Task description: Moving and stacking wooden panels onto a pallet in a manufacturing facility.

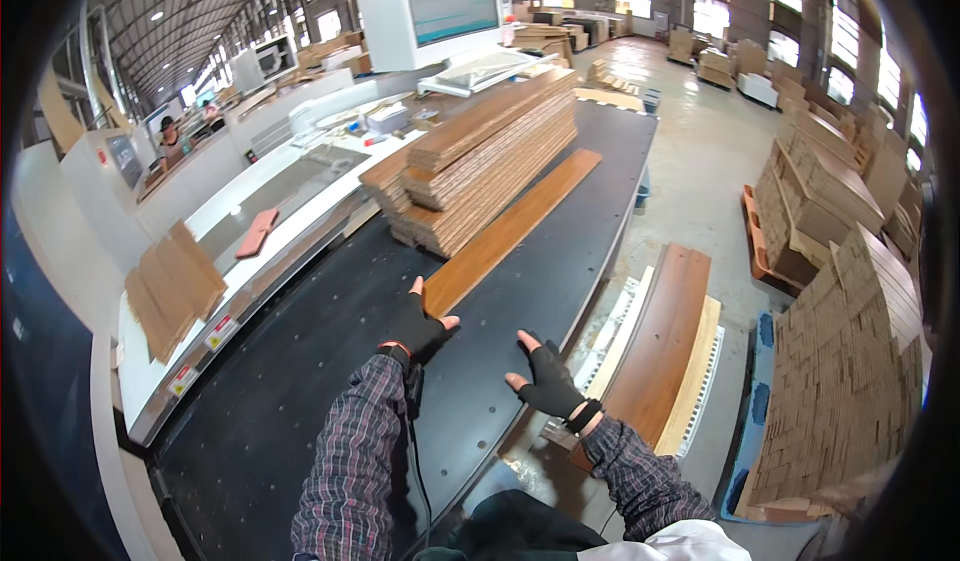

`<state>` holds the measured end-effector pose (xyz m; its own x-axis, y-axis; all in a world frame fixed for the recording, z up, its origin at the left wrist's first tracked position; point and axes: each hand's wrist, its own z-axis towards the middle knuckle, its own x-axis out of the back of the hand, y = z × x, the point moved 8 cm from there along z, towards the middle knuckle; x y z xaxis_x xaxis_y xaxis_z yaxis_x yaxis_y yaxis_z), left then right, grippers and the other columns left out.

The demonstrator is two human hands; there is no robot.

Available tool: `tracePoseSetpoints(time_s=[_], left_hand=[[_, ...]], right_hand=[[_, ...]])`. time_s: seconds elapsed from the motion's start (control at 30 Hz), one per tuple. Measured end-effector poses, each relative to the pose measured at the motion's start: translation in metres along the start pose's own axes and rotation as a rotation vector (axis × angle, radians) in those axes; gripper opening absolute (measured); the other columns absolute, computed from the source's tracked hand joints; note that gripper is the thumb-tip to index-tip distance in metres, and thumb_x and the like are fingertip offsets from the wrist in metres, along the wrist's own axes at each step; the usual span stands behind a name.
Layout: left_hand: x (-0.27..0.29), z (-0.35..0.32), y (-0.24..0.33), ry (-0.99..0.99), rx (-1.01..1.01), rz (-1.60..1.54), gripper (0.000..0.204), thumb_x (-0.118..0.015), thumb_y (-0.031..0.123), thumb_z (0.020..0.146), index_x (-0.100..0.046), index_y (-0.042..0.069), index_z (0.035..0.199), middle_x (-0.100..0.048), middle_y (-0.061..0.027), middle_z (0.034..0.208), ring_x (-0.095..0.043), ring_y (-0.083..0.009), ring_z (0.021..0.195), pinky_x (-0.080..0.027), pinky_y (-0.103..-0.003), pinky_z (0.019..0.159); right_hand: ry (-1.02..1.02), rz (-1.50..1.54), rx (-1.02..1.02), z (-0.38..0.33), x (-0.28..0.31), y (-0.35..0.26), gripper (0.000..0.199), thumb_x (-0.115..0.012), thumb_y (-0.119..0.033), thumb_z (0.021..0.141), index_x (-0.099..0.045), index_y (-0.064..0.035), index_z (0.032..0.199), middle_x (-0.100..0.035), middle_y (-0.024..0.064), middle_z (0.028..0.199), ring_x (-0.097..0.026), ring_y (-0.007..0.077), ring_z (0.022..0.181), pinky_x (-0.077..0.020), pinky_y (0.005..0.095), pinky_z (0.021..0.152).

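The step in hand appears to be lining up or sliding a single brown plank (pixel 515 226), which lies lengthwise on the black worktop (pixel 300 386), its near end at the fingers of the left hand (pixel 420 327) and its length running ahead and to the right of them. The left index finger and thumb are spread to either side of that end; whether they touch it I cannot tell, and the other left fingers are hidden. The fingers of the right hand (pixel 552 385) are also spread, with nothing between thumb and index, near the worktop's right edge and well apart from the plank. The next move seems to call for the left fingers to take or push the near end squarely, and for the right fingers to come across if two-handed control is wanted.

Ahead of the left fingers, the plank stack (pixel 490 171) stands just beside the plank's left edge, so there is little room to swing it that way. More room lies left of and nearer than the left fingers, where the black surface stretches to the white machine ledge (pixel 150 393). Just past the right fingers the worktop drops off, with a pile topped by a brown board (pixel 665 341) standing beside it. A dark cable (pixel 420 476) hangs behind the left fingers, below the wrist, and could snag on a long pull
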<state>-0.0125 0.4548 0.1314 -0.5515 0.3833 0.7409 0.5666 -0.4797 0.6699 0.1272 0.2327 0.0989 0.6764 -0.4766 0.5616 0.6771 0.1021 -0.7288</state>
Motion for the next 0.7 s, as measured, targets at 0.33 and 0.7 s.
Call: tracePoseSetpoints(time_s=[0.33, 0.7], left_hand=[[-0.03, -0.052, 0.063, -0.138, -0.259, 0.39, 0.088, -0.077, 0.047, 0.077, -0.045, -0.005, 0.141, -0.064, -0.0229, 0.116, -0.061, -0.0345, 0.111, -0.048, -0.042, 0.096], [-0.049, -0.221, 0.092, -0.814, 0.1, -1.006, 0.073, -0.07, 0.033, 0.086, -0.045, -0.007, 0.142, -0.057, -0.0136, 0.131, -0.055, -0.0182, 0.117, -0.043, -0.03, 0.102]], right_hand=[[0.046, 0.861, -0.508, -0.005, 0.02, 0.024, 0.076, -0.068, -0.025, 0.096, -0.025, -0.0004, 0.153, -0.047, 0.0194, 0.144, -0.048, 0.0267, 0.134, -0.0472, 0.0358, 0.104], [0.087, 1.402, -0.591, 0.017, -0.007, 0.015, 0.033, -0.063, -0.037, 0.099, -0.059, -0.0067, 0.111, -0.063, -0.0002, 0.095, -0.063, 0.0123, 0.086, -0.0535, 0.029, 0.081]])
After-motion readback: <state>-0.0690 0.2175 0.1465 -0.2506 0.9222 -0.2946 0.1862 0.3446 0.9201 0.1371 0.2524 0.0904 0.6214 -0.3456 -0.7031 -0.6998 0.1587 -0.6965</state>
